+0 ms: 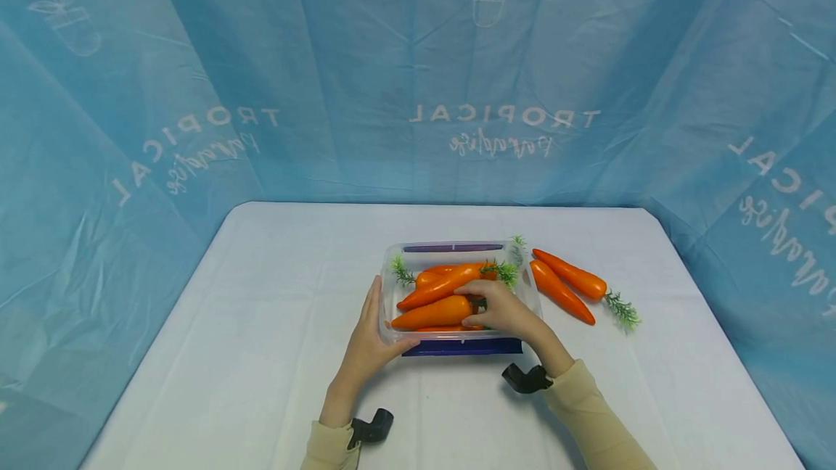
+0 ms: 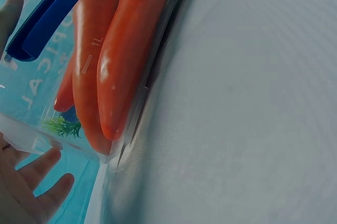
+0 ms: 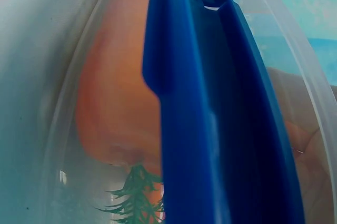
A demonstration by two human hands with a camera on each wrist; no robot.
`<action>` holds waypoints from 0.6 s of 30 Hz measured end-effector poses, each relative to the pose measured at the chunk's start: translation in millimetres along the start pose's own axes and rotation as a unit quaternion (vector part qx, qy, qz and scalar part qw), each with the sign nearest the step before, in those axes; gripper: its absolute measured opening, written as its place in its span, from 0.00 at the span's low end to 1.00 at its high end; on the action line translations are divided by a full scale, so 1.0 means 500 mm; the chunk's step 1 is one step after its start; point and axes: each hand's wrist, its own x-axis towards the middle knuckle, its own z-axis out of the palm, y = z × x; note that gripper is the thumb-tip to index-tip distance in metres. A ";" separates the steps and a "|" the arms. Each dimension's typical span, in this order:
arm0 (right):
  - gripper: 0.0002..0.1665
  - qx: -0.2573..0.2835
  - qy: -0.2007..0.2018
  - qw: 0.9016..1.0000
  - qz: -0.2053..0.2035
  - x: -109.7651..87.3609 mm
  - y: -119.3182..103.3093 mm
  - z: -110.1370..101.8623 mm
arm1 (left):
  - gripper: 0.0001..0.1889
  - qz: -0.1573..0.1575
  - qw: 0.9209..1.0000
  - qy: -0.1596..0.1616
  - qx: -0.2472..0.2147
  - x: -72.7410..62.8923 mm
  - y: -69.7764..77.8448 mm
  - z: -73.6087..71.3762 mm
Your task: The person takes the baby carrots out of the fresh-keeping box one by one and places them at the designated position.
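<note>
As right fingers (image 1: 479,286) pinch, a carrot (image 1: 431,314) lies between.

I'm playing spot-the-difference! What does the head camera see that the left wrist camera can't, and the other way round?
Only the head view: the right grip and two carrots outside the clear box.
Only the left wrist view: a 1L mark on the box's wall.
Both: the left grip, the box with carrots inside, blue flap, white table, blue curtain.

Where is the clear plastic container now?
In the head view, the container stands on the white table, the left hand at its left side, two loose carrots just right of it.
</note>
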 end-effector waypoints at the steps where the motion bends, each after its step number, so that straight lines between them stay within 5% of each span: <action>1: 0.27 0.000 -0.002 1.000 0.001 -0.001 -0.002 -0.001 | 0.61 0.001 1.000 0.000 0.000 0.000 0.000 0.000; 18: 0.28 0.028 0.012 0.999 0.021 -0.003 0.000 -0.003 | 0.61 -0.002 1.000 0.002 0.003 0.002 -0.002 -0.001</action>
